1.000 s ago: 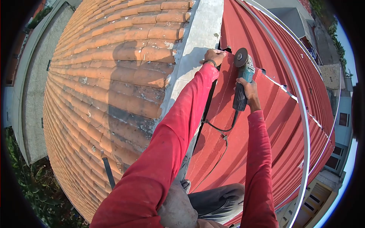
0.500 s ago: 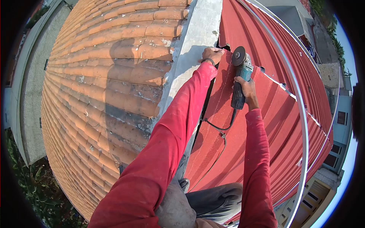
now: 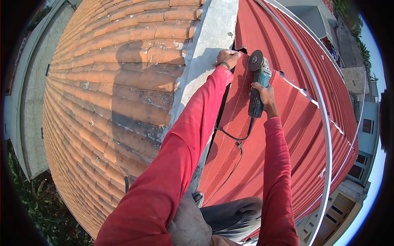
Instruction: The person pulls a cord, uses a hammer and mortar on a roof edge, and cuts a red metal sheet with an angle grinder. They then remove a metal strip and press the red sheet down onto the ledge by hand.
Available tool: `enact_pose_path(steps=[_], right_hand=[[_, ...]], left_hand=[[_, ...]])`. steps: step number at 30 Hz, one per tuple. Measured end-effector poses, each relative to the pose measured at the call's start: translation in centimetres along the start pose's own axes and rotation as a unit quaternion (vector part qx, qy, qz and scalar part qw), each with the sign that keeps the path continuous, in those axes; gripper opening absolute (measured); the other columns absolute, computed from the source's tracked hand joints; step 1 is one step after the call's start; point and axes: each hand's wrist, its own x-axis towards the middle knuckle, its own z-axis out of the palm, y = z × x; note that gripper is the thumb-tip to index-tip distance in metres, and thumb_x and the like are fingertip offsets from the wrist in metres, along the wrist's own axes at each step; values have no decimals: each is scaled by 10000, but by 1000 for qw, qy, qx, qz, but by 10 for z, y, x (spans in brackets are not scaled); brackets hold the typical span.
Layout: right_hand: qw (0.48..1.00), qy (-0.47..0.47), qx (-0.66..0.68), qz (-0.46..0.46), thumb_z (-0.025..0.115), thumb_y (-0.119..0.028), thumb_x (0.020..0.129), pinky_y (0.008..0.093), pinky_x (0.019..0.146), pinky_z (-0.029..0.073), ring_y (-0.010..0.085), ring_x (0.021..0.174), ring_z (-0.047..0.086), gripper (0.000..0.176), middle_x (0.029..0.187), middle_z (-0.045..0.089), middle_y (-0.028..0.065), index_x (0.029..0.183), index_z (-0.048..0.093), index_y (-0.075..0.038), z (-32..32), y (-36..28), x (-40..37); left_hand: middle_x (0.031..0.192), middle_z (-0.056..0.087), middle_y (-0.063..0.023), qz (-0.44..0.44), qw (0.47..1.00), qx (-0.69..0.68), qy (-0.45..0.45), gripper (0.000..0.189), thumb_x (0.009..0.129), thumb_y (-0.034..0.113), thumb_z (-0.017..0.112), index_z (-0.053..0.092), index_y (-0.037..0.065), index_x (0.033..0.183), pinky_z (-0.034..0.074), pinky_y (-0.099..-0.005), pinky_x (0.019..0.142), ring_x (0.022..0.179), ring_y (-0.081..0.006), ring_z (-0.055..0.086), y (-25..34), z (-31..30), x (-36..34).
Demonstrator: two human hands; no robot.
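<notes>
An angle grinder [image 3: 256, 96] with a teal and black body is in my right hand [image 3: 264, 97], its fingers wrapped around the grip. The grinder's dark round disc [image 3: 255, 60] faces up, above the red metal roofing sheet [image 3: 236, 100]. My left hand [image 3: 230, 58], with a dark band at the wrist, pinches the sheet's upper edge beside the grey ridge strip [image 3: 213, 35]; its fingertips are partly hidden. From the grinder's rear a black power cord [image 3: 234, 138] loops down to a connection on the sheet.
Orange clay tiles [image 3: 139, 78] slope away on the left. A dark gap runs between the ridge strip and the red sheet. To the right, a pale metal rail [image 3: 324, 119] curves past a raised sheet edge. My bent leg [image 3: 234, 217] is below, with neighbouring buildings beyond the roof.
The whole view has shifted very slightly. Both hands keep their holds, and the grinder stays in nearly the same place over the red sheet.
</notes>
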Motion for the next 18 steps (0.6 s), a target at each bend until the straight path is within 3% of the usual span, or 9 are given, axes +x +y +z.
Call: enact_pose_path(steps=[18], right_hand=[[1000, -12, -22, -9, 727, -202, 772, 322, 505, 540, 197, 570, 640, 319, 766, 619, 88, 952, 572, 12, 0, 9, 2]], left_hand=[[1010, 739, -89, -16, 1000, 9, 1, 239, 825, 296, 744, 771, 113, 977, 512, -330, 895, 959, -204, 688, 6, -4, -6]])
